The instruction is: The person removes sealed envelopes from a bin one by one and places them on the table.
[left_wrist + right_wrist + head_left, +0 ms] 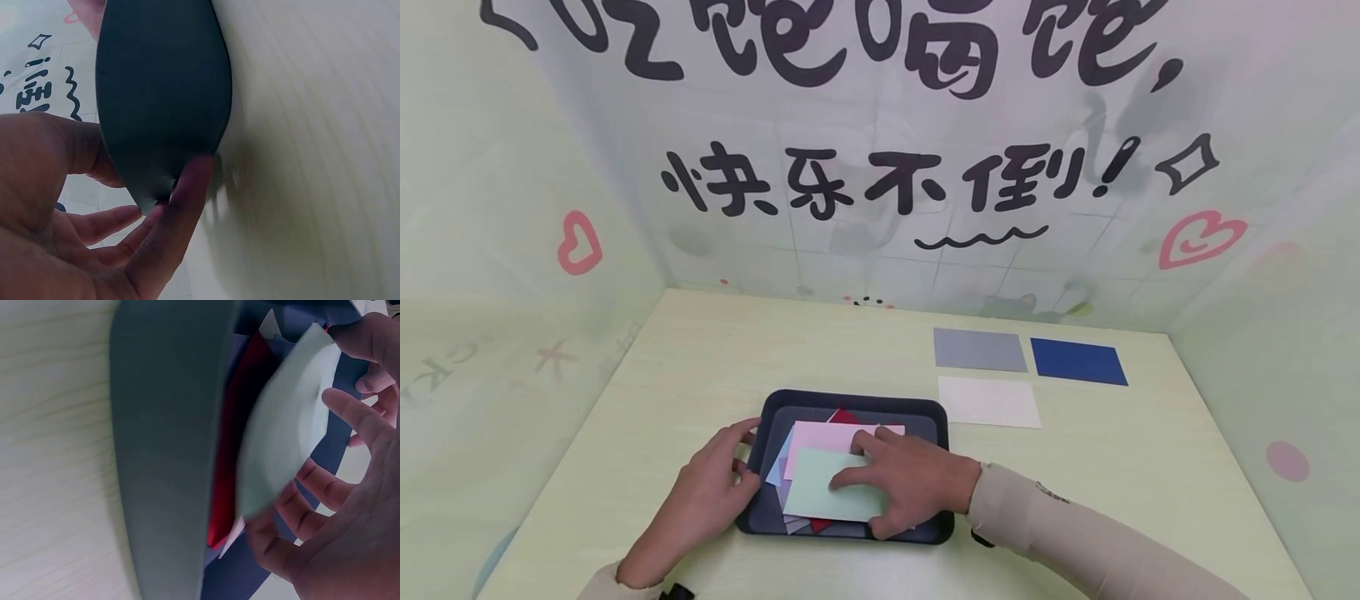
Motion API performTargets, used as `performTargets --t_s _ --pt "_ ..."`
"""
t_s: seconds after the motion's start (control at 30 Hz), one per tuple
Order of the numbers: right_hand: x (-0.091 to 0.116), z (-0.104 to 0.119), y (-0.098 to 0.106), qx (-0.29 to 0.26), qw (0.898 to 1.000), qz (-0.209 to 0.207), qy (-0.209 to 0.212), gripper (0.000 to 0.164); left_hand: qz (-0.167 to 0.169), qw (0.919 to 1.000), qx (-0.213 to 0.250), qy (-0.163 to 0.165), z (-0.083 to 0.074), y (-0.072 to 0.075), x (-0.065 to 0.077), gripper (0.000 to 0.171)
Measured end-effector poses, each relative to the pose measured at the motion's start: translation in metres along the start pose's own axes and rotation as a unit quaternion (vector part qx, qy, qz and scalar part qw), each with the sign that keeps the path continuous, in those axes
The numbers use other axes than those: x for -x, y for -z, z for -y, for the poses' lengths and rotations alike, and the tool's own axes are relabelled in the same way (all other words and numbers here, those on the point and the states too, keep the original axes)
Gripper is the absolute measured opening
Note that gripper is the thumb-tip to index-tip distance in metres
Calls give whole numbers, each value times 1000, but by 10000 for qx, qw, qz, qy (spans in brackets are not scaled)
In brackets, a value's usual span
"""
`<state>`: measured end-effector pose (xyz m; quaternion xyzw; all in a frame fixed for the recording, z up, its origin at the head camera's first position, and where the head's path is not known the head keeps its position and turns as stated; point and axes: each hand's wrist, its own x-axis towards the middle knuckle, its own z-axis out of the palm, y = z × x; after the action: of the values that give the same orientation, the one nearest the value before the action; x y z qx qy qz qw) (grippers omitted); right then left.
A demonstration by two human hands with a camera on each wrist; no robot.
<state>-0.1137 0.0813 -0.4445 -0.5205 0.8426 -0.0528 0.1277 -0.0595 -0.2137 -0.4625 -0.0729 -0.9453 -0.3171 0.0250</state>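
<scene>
A dark tray (850,402) stands on the table and holds a loose pile of coloured cards. My left hand (715,475) holds the tray by its left end, with thumb and fingers at the wall (165,81). Over the pile, my right hand (917,475) grips a pale green card (827,485) by its edges, fingers spread. That green card (287,419) bows between the fingertips in the right wrist view. Beneath it lie a pink card (820,435), a light blue card (775,472) and red cards (250,381), partly hidden.
Right of the tray, a grey card (980,349), a blue card (1078,361) and a whitish card (988,402) lie flat and separate on the pale wooden table (715,350). Printed curtains (880,275) rise along the table's back and sides.
</scene>
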Motion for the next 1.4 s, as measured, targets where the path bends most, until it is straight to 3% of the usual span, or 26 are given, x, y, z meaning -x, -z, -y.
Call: performTargets --t_s 0.9,1.4 --pt "3 1 -5 590 9980 -144 -165 69 57 10000 61 50 -2 1 0 67" --pt "7 0 0 662 9977 -10 -114 65 71 9999 81 117 0 -2 0 68"
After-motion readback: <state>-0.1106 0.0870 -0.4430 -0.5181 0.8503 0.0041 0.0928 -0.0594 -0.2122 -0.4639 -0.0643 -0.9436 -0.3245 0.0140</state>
